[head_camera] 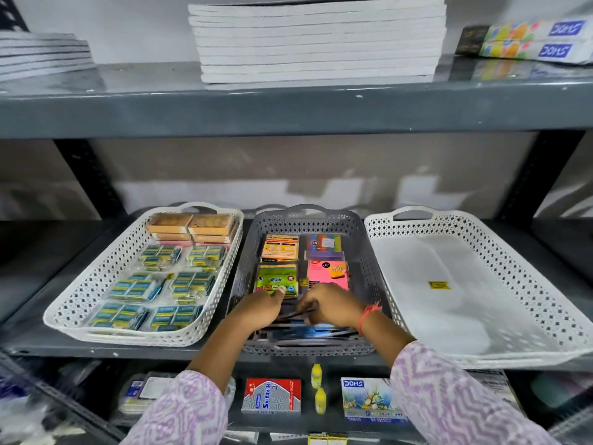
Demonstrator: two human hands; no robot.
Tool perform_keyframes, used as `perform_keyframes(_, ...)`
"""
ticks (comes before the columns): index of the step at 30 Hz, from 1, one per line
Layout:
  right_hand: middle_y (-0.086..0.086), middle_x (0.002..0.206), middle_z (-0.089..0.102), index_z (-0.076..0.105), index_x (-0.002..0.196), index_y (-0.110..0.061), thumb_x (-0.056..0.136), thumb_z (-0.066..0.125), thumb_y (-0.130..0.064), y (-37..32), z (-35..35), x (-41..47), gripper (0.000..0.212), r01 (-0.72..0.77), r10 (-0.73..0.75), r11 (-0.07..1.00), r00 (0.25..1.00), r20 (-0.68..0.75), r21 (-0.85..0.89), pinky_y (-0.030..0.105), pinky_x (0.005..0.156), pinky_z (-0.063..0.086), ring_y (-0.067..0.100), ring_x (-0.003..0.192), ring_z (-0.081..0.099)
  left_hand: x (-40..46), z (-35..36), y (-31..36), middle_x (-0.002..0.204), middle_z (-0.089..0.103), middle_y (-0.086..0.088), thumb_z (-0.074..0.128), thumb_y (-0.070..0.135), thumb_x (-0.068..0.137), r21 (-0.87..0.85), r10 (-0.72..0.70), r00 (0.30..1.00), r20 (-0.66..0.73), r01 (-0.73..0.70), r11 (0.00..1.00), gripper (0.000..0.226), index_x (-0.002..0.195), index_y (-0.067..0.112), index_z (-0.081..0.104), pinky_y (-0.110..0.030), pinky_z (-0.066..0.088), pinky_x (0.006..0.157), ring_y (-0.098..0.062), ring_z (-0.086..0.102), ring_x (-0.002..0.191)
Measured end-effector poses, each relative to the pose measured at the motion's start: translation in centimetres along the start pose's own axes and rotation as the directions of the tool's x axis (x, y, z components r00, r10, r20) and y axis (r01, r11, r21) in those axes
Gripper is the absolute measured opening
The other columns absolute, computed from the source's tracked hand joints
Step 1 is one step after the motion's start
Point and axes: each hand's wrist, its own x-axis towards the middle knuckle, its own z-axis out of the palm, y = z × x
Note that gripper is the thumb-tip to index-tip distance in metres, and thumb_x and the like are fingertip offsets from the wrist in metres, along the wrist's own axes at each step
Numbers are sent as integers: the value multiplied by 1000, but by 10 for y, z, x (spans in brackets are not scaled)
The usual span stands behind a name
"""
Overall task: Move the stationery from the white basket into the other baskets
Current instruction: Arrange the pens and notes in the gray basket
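The shelf [288,354] carries three baskets side by side. The white basket [519,316] on the right looks emptied: only a small yellow sticker [439,285] shows on its bare floor. The left white basket [64,309] holds rows of small wrapped packets [154,284] with tan boxes [192,226] at the back. Between them, the grey basket [365,252] holds sticky-note pads [303,261] at the back and a loose pile of dark pens [308,332] at the front.

Both hands are down in the grey basket. The left hand [261,308] lies with curled fingers at the front edge of the green pad; I cannot tell whether its grip is on anything. The right hand [330,308] pinches a thin dark pen [301,313] between thumb and fingers, so that grip is clenched on it.

As I judge it, the moving is all but done and this is the tidying step: laying the last pens in place. The next move calls for lining them up flat in the front space without nudging the pads.

Motion blur smears the pens, so their count and kind are unclear; the hands hide the basket floor under them
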Motion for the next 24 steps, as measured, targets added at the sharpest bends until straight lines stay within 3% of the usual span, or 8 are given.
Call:
perform_keyframes(3, 15, 127, 59, 56, 125, -3, 84, 66, -28, 10, -9, -5, 49, -83, 82, 996, 995, 52, 23, 29, 91, 45, 28, 115, 55, 5, 2, -6, 143, 39, -28, 15, 48, 97, -62, -55, 998, -5, 55, 997, 68, 123, -6, 47, -38, 39, 103, -35, 53, 118)
perform_keyframes(5, 14, 135, 51, 46, 135, -3, 84, 62, -43, 14, -8, -9, 67, -111, 121, 991, 983, 135, -78, 36, 104, 42, 31, 125, 49, 7, 4, -8, 149, 30, -24, 17, 49, 96, -131, -57, 998, -1, 57, 990, 65, 110, -1, 55, -38, 35, 106, -33, 46, 127)
perform_keyframes(7, 13, 141, 46, 40, 140, -5, 85, 59, -46, 15, -5, -12, 72, -95, 121, 983, 979, 162, -160, 35, 110, 39, 30, 128, 46, 5, 4, -6, 152, 25, -19, 19, 47, 97, -213, -54, 999, 9, 55, 976, 52, 79, 12, 53, -40, 35, 107, -30, 42, 130)
perform_keyframes(10, 10, 143, 48, 43, 139, -6, 88, 59, -37, 15, -5, -15, 62, -77, 106, 988, 968, 228, -133, 32, 110, 39, 25, 128, 49, 7, 4, -10, 147, 34, -14, 21, 50, 95, -341, -63, 996, 55, 78, 937, 61, 129, 5, 44, -44, 31, 110, -28, 39, 130)
perform_keyframes(13, 15, 134, 55, 48, 134, -6, 88, 59, -27, 16, -7, -16, 52, -54, 104, 980, 960, 261, -190, 34, 102, 46, 30, 117, 55, 5, 2, -9, 128, 50, -18, 22, 50, 96, -366, -72, 994, 79, 96, 926, 50, 98, 12, 56, -45, 29, 110, -27, 40, 130)
perform_keyframes(15, 19, 133, 52, 44, 137, -6, 88, 60, -23, 14, -5, -16, 54, -16, 88, 954, 970, 227, -300, 37, 99, 46, 34, 116, 53, 4, 1, -6, 139, 44, -18, 21, 50, 95, -357, -74, 995, 66, 93, 930, 56, 119, 10, 51, -45, 25, 113, -29, 31, 138)
perform_keyframes(17, 21, 135, 47, 38, 141, -10, 88, 60, -18, 12, 0, -15, 58, 7, 65, 925, 982, 178, -380, 40, 103, 45, 37, 119, 50, 2, 1, -4, 155, 22, -14, 21, 51, 95, -365, -75, 996, 52, 89, 927, 65, 144, 8, 23, -45, 22, 115, -30, 22, 142)
perform_keyframes(24, 14, 130, 57, 44, 136, -17, 85, 58, -22, 6, 4, -7, 53, -6, 13, 879, 1000, 11, -477, 43, 97, 47, 33, 118, 53, -1, -2, -1, 156, 18, -15, 18, 49, 96, -390, -79, 997, 7, 76, 918, 65, 144, 6, 19, -43, 24, 116, -31, 22, 142)
